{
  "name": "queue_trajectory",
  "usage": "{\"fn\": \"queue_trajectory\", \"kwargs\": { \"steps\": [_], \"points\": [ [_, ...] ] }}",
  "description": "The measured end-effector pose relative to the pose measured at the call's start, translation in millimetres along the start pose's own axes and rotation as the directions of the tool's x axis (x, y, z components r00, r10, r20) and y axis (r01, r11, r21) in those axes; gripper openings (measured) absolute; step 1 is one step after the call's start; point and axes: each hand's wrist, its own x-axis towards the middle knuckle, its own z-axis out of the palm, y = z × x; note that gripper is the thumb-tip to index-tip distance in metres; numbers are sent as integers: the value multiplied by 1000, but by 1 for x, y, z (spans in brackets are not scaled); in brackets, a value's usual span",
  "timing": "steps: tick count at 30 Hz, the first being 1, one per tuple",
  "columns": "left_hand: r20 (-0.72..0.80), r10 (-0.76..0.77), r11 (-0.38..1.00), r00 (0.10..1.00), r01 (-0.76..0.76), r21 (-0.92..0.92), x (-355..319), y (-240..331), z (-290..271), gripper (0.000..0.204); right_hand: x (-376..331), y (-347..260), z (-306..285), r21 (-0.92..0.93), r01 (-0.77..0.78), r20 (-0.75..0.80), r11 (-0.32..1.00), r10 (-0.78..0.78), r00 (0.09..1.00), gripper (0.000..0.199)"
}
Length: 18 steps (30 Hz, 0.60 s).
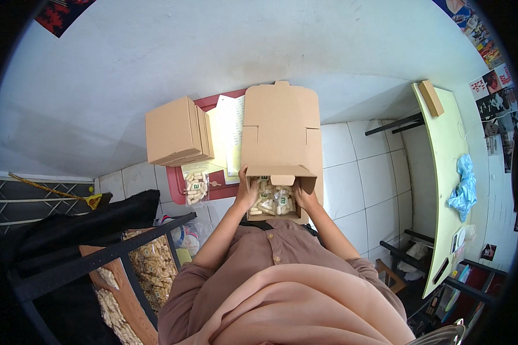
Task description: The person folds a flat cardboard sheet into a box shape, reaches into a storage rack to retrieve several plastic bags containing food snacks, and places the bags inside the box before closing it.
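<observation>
Close in front of me is a brown cardboard box [305,217] with its flap [299,171] raised along the far side. Inside lie clear plastic bags [266,202] of pale, short stick-shaped pieces with green printed labels. My left hand [246,193] is closed on the box's left side near the flap. At the right side my right hand [306,198] grips the box wall, its fingers partly hidden by the flap and wall. Beyond the box lies a flattened cardboard blank [282,129] with a rounded tab. A similar filled bag [196,184] lies to the left.
Folded brown boxes [170,129] are stacked on the red table [176,192], beside written papers [232,123]. Bulk bags of pale pieces [151,261] sit in a dark-framed rack lower left. A pale green table [440,190] at right holds a blue plastic bag [464,187].
</observation>
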Motion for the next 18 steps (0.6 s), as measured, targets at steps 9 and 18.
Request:
{"fn": "queue_trajectory", "kwargs": {
  "steps": [9, 18],
  "points": [
    [124, 249, 959, 960, -263, 109, -14, 13, -28, 81, 2, 7, -9, -59, 171, 65, 984, -167, 984, 70],
    [222, 450, 886, 865, -463, 8, -41, 47, -48, 100, -24, -39, -45, -25, 215, 203, 976, -206, 957, 86]
  ]
}}
